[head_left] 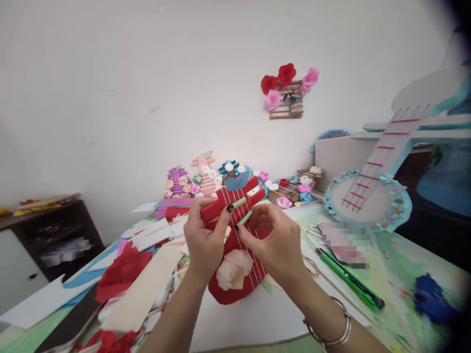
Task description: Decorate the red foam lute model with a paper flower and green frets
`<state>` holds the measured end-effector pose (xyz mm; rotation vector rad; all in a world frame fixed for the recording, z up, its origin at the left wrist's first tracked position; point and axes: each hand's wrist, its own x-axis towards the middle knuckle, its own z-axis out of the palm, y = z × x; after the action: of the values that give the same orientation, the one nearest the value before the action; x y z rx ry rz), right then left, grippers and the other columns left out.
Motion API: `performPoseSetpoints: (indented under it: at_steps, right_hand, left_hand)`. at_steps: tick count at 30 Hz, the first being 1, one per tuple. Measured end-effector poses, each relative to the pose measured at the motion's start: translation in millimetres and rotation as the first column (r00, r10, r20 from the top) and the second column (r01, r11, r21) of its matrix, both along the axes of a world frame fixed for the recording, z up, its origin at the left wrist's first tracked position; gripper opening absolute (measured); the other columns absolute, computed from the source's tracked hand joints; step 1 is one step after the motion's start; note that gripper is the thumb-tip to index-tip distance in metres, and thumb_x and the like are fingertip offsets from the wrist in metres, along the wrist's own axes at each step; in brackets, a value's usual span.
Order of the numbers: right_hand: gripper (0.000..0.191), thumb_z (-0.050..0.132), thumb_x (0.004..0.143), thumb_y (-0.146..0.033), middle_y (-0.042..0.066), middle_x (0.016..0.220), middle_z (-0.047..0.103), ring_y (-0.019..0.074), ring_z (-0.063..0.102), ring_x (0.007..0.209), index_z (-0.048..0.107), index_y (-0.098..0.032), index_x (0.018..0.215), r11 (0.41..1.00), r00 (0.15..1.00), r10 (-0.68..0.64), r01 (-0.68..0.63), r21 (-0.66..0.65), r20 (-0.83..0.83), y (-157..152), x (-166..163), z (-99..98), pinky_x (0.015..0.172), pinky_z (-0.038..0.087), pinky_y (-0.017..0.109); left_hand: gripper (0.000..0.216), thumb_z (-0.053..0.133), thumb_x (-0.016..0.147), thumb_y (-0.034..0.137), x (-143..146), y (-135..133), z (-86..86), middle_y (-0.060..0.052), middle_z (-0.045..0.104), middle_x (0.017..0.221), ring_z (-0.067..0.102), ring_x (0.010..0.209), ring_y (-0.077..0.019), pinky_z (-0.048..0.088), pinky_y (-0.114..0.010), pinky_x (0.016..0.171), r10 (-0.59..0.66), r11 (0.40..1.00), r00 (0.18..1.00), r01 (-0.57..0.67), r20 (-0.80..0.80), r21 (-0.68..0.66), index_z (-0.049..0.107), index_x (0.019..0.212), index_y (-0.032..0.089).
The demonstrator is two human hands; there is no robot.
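Observation:
A red paper lute [230, 292] with white strings, a cream paper flower [235, 269] and a blue top piece [237, 182] is held up in front of me. My left hand [208, 228] grips its neck, the thumb on the front near a light green strip [238, 202] laid across the strings. Between the thumb and fingers of my right hand [275, 238] is a second short green strip [246, 217], resting at the strings below the first one.
Paper scraps and red crepe paper [123, 272] cover the left side. A green utility knife [351, 279] lies at right, near a blue lump [432, 299]. Several small finished lutes [204, 179] line the wall; a large white-and-blue one [371, 186] leans at right.

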<state>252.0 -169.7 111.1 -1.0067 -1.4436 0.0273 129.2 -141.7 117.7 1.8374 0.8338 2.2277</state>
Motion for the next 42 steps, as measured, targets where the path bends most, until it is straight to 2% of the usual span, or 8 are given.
performPoseSetpoints:
  at_steps: [8, 12, 27, 34, 42]
  right_hand:
    - [0.022, 0.066, 0.068, -0.030, 0.002, 0.076, 0.065, 0.0169, 0.063, 0.067, 0.058, -0.018, 0.085, 0.994, 0.992, -0.112, 0.110, 0.028, 0.058, -3.2, 0.8, 1.1, 0.061, 0.049, 0.029]
    - [0.020, 0.066, 0.068, -0.030, 0.003, 0.078, 0.066, 0.0179, 0.063, 0.071, 0.059, -0.018, 0.082, 0.991, 0.989, -0.127, 0.125, 0.038, 0.077, -3.5, 0.4, 1.2, 0.061, 0.049, 0.029]
    - [0.019, 0.066, 0.069, -0.032, 0.003, 0.074, 0.065, 0.0176, 0.062, 0.068, 0.059, -0.018, 0.080, 0.987, 0.985, -0.158, 0.156, 0.035, 0.064, -1.3, -0.8, -1.5, 0.059, 0.047, 0.029]
    - [0.020, 0.066, 0.071, -0.031, 0.004, 0.076, 0.066, 0.0180, 0.063, 0.070, 0.061, -0.016, 0.084, 0.987, 0.988, -0.145, 0.140, 0.085, 0.052, 0.0, -0.7, -3.5, 0.061, 0.049, 0.029]
    - [0.019, 0.063, 0.076, -0.030, 0.007, 0.080, 0.068, 0.0179, 0.064, 0.070, 0.064, -0.016, 0.087, 0.967, 0.977, -0.185, 0.162, 0.194, 0.105, 0.7, -0.4, -4.4, 0.062, 0.050, 0.028]
  left_hand:
    - [0.017, 0.064, 0.075, 0.020, 3.6, -2.4, -0.6, 0.003, 0.056, 0.076, 0.057, 0.066, -0.0094, 0.051, -0.018, 0.057, -0.028, 1.000, 0.999, 0.028, -0.024, 0.008, 0.053, 0.088, 0.019]
    - [0.017, 0.065, 0.074, 0.017, 4.1, -3.4, 0.3, 0.003, 0.055, 0.076, 0.057, 0.065, -0.0077, 0.050, -0.016, 0.059, 0.009, 1.000, 0.999, -0.008, -0.038, 0.027, 0.053, 0.086, 0.018]
    - [0.014, 0.061, 0.078, 0.021, 6.0, -4.0, -1.7, 0.002, 0.055, 0.076, 0.056, 0.066, -0.0094, 0.050, -0.018, 0.057, -0.029, 0.999, 0.999, 0.030, -0.038, 0.022, 0.053, 0.089, 0.019]
    - [0.009, 0.058, 0.081, 0.026, 6.3, -3.9, -3.5, 0.001, 0.056, 0.077, 0.055, 0.069, -0.0116, 0.047, -0.019, 0.056, -0.113, 0.994, 0.994, 0.113, -0.002, -0.004, 0.055, 0.087, 0.019]
    - [0.010, 0.058, 0.081, 0.026, 6.0, -4.9, -2.2, 0.001, 0.056, 0.073, 0.055, 0.066, -0.0113, 0.048, -0.020, 0.057, -0.065, 0.998, 0.998, 0.065, -0.016, 0.003, 0.055, 0.087, 0.019]
